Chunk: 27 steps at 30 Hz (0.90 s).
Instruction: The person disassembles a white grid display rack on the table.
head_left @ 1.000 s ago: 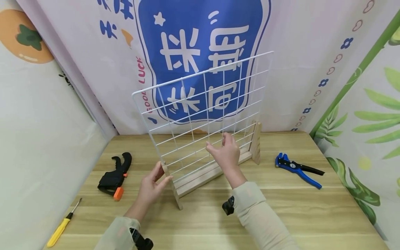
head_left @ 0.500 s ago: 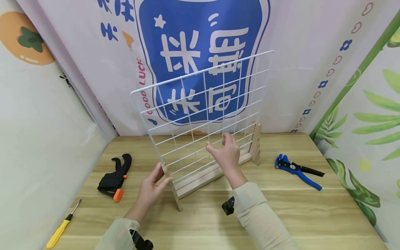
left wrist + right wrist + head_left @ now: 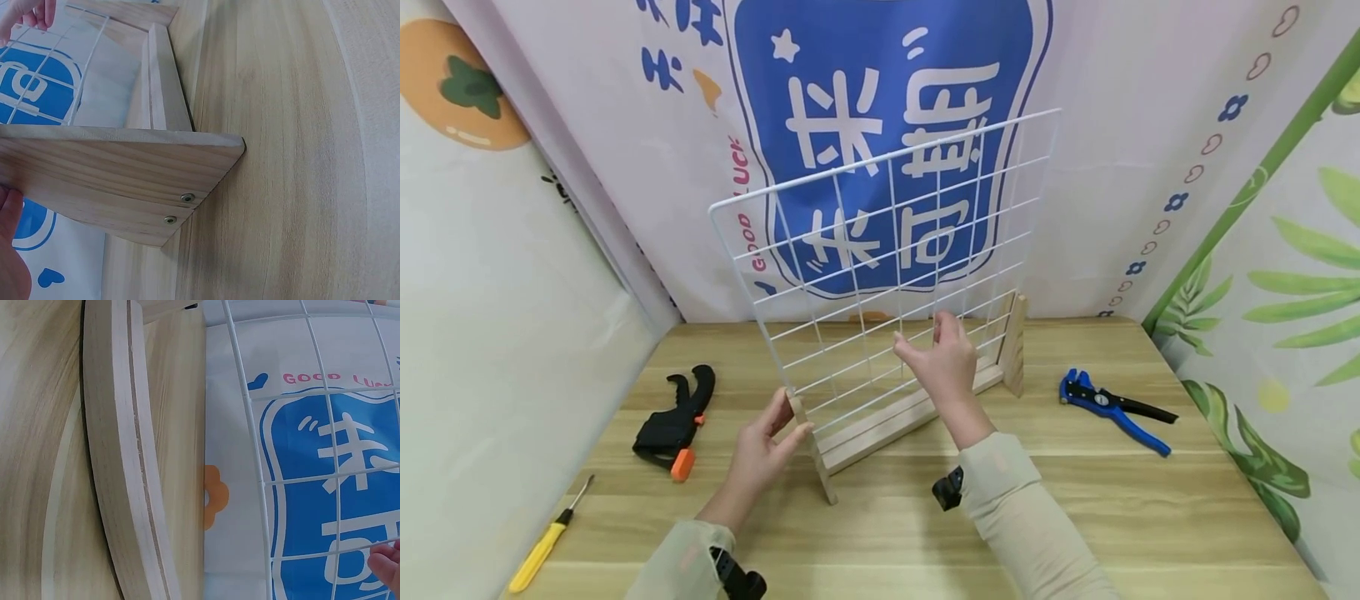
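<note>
A white wire grid panel stands tilted above a wooden stand, its lower edge just over the base bar. My right hand grips the grid's wires at the lower middle; in the right wrist view fingertips meet a wire. With thumb and fingers, my left hand holds the stand's left side piece by its upper end. Two metal screw heads show on that side piece in the left wrist view. A narrow groove runs along the base bar in the right wrist view.
On the table's left lie a black bar clamp with orange parts and a yellow-handled screwdriver. Blue and black wire strippers lie on the right. A printed curtain hangs behind the table.
The grid panel has risen slightly, its top edge now higher against the curtain, with the right hand shifting up a little. The left hand and the stand have stayed in place.
</note>
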{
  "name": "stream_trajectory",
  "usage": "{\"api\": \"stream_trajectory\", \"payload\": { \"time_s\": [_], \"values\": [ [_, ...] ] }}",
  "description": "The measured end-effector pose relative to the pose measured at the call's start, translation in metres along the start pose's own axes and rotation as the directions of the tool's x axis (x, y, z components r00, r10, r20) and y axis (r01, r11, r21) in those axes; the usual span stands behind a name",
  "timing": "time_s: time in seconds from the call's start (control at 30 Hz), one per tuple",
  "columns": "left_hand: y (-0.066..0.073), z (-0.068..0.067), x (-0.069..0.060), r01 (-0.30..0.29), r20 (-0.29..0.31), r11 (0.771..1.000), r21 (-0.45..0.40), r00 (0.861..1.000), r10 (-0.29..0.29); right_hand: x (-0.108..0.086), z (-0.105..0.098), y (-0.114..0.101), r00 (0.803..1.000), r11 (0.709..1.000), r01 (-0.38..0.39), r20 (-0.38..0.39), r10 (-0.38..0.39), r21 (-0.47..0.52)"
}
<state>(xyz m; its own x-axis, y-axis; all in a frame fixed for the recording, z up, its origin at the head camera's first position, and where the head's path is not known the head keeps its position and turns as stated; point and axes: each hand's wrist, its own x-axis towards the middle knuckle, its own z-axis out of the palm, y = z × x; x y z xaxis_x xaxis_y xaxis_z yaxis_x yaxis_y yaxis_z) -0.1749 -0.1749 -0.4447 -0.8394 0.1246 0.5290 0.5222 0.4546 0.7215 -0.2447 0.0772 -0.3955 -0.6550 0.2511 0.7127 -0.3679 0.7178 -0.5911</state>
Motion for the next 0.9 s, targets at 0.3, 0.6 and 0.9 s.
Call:
{"api": "stream_trajectory", "payload": {
  "time_s": [0.3, 0.6, 0.9],
  "values": [
    [0.032, -0.005, 0.005, -0.014, 0.005, 0.999, 0.031, 1.000, 0.014, 0.001, -0.002, -0.003, 1.000, 1.000, -0.001, 0.015, 0.002, -0.007],
    [0.040, -0.006, 0.007, 0.004, 0.010, 0.998, 0.065, 1.000, -0.005, 0.006, -0.004, -0.004, 1.000, 1.000, 0.029, 0.010, -0.029, 0.001],
    [0.010, 0.000, 0.004, -0.018, -0.005, 0.999, 0.050, 1.000, 0.018, 0.009, -0.005, -0.005, 0.999, 0.999, 0.039, -0.010, -0.039, -0.001]
  ]
}}
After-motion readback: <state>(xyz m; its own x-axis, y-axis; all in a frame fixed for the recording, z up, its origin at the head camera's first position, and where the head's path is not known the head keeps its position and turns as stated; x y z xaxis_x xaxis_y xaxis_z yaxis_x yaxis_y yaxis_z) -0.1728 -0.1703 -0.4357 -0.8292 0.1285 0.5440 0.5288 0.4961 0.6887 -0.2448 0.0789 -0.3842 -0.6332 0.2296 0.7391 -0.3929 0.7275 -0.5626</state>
